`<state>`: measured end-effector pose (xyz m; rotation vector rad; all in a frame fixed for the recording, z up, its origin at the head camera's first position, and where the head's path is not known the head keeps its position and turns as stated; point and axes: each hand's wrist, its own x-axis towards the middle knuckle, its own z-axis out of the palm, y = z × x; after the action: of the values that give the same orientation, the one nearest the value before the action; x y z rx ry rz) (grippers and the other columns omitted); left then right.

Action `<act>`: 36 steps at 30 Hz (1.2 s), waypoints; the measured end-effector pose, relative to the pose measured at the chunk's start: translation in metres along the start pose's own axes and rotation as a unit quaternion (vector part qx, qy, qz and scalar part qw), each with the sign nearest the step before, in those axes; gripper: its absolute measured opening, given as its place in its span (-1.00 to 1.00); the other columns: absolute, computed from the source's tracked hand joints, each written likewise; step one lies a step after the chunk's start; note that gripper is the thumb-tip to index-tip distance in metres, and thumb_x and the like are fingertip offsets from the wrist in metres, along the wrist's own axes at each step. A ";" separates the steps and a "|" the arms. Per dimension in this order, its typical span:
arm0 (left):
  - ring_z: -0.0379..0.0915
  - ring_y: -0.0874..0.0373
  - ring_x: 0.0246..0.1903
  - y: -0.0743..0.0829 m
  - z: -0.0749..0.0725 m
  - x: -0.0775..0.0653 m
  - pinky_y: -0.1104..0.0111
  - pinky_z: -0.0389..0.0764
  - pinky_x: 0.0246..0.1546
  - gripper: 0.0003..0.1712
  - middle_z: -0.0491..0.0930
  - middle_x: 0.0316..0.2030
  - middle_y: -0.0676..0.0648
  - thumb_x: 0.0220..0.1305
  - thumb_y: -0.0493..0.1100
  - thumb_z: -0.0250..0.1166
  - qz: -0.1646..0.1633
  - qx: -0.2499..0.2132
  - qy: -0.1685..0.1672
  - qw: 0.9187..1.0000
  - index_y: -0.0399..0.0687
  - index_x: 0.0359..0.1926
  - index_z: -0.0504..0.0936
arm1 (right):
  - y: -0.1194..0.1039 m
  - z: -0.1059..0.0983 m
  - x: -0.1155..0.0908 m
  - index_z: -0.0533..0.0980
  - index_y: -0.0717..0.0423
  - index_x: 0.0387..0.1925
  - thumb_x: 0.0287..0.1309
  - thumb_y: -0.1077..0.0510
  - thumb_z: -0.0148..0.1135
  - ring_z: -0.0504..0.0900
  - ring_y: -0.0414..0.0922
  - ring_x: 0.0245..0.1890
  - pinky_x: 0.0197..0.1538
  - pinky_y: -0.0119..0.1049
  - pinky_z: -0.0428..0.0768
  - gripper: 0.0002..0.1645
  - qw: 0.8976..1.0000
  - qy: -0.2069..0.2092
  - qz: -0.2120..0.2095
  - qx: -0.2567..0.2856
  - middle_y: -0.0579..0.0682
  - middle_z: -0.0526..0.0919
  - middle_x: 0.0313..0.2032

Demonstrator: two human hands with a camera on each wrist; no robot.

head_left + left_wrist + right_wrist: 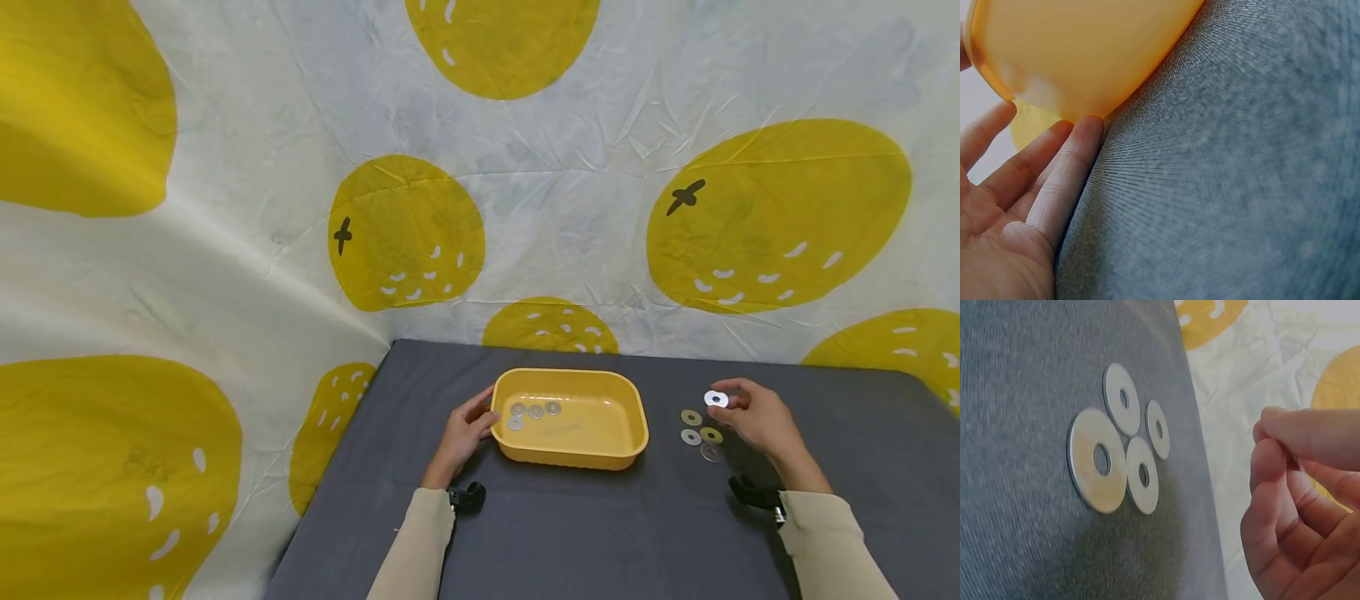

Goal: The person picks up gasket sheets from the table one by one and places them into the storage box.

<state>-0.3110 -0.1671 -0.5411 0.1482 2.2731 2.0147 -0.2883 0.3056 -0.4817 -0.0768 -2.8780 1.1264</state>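
Note:
A yellow plastic tray (570, 458) sits on the dark cloth, with several metal washers (536, 412) lying flat inside its left part. At its left end my left hand (461, 435) holds the rim and side wall; in the left wrist view straight fingers (1063, 181) rest against the outer wall (1085, 56). To the right of the tray my right hand (761, 421) pinches a shiny washer (716, 399) between thumb and fingers, raised above the cloth. Several loose washers (691, 437) lie just below and left of that hand, close together in the right wrist view (1099, 487).
A dark grey cloth (570, 533) covers the table. Behind and to the left hangs a white sheet (562, 225) printed with yellow fruit shapes. Each wrist wears a black strap (468, 497).

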 end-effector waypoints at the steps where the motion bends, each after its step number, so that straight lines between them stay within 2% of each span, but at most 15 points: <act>1: 0.61 0.02 0.13 0.000 0.000 0.000 0.26 0.74 0.02 -0.40 0.57 0.28 -0.21 0.45 -0.08 0.29 0.000 0.000 0.000 1.000 0.30 0.46 0.43 | -0.001 0.001 0.000 0.45 0.32 0.24 0.27 0.12 0.39 0.55 -0.09 -0.38 -0.45 -0.29 0.45 -0.40 1.000 0.001 -0.001 0.000 0.17 0.66 -0.26; 9: 0.61 0.02 0.15 -0.001 -0.001 0.001 0.26 0.73 0.04 -0.40 0.56 0.28 -0.21 0.46 -0.10 0.27 0.002 0.002 0.000 1.000 0.28 0.47 0.42 | -0.019 0.006 -0.004 0.45 0.32 0.20 0.20 0.15 0.45 0.55 -0.09 -0.36 -0.41 -0.32 0.53 -0.39 1.000 -0.006 -0.014 0.020 0.17 0.70 -0.27; 17: 0.61 0.01 0.15 -0.001 -0.001 0.001 0.25 0.73 0.04 -0.40 0.57 0.28 -0.20 0.46 -0.06 0.29 0.005 0.003 -0.001 1.000 0.30 0.46 0.43 | -0.037 0.009 -0.007 0.45 0.32 0.17 0.18 0.15 0.48 0.55 -0.07 -0.36 -0.41 -0.32 0.56 -0.39 0.999 -0.014 -0.019 0.033 0.14 0.64 -0.27; 28: 0.59 -0.06 0.17 0.002 0.000 0.000 0.23 0.74 0.02 -0.40 0.55 0.29 -0.23 0.47 -0.07 0.27 0.004 -0.002 -0.006 1.000 0.26 0.47 0.42 | -0.047 0.020 -0.008 0.51 0.31 0.06 0.18 0.04 0.50 0.48 -0.11 -0.34 -0.43 -0.39 0.49 -0.43 0.998 0.018 -0.059 0.011 0.13 0.62 -0.25; 36: 0.59 -0.06 0.16 0.001 0.000 0.000 0.24 0.74 0.03 -0.41 0.56 0.28 -0.23 0.47 -0.11 0.26 0.005 0.000 -0.005 1.000 0.27 0.47 0.43 | -0.054 0.031 -0.009 0.54 0.30 0.05 0.20 0.07 0.48 0.41 -0.06 -0.29 -0.39 -0.36 0.38 -0.49 0.996 0.047 -0.074 -0.003 0.18 0.52 -0.18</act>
<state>-0.3112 -0.1669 -0.5397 0.1699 2.2724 2.0139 -0.2824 0.2450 -0.4679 0.0793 -2.7537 1.0583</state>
